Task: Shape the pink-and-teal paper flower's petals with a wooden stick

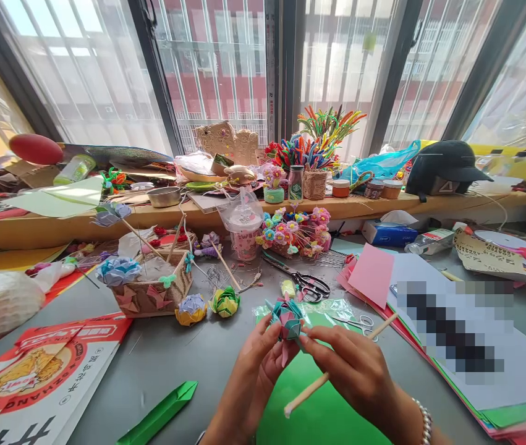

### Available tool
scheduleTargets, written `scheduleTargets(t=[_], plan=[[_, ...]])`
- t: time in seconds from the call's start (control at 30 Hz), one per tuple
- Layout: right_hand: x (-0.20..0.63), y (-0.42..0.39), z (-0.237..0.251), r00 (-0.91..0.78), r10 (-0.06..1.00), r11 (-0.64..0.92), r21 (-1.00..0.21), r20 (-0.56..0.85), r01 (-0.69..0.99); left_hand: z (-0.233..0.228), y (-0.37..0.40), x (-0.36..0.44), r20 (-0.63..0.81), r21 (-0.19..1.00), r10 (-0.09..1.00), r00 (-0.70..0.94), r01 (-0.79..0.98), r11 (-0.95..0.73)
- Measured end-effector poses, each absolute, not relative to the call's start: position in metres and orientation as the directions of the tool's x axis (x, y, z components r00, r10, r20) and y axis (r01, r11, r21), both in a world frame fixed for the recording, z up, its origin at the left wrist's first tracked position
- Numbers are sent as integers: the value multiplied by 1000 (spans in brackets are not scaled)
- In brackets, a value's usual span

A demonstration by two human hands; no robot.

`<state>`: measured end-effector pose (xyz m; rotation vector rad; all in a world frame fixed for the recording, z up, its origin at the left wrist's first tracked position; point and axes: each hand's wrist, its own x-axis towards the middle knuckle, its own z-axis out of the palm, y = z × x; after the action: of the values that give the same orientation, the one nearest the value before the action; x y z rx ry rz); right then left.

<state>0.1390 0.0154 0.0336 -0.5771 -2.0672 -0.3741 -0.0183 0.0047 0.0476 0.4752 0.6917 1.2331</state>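
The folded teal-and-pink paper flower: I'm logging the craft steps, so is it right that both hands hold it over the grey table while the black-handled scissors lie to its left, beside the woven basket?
Not quite. In the head view the left hand and right hand do hold the folded teal-and-pink paper flower over the grey table, but the black-handled scissors lie behind it, slightly right, well apart from the woven basket.

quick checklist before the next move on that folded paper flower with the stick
1. Paper flower gripped by both hands: ok, left hand and right hand pinch it from either side.
2. Wooden stick under control: ok, it lies across the right hand.
3. Stick seated in the flower: cannot tell, the fingers hide its base.
4. Work surface under the hands: ok, the green sheet lies flat there.
5. Scissors away from the hands: ok, they lie behind the flower, untouched.
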Motion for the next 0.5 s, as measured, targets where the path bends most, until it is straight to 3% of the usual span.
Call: scheduleTargets(t=[0.23,0.5], plan=[[140,19,29,-515,268,842,62,814,536,53,1,-16,-291,733,954,66,-625,267],[137,17,33,-538,297,854,33,789,519,51,3,-16,-263,765,962,76,-591,256]])
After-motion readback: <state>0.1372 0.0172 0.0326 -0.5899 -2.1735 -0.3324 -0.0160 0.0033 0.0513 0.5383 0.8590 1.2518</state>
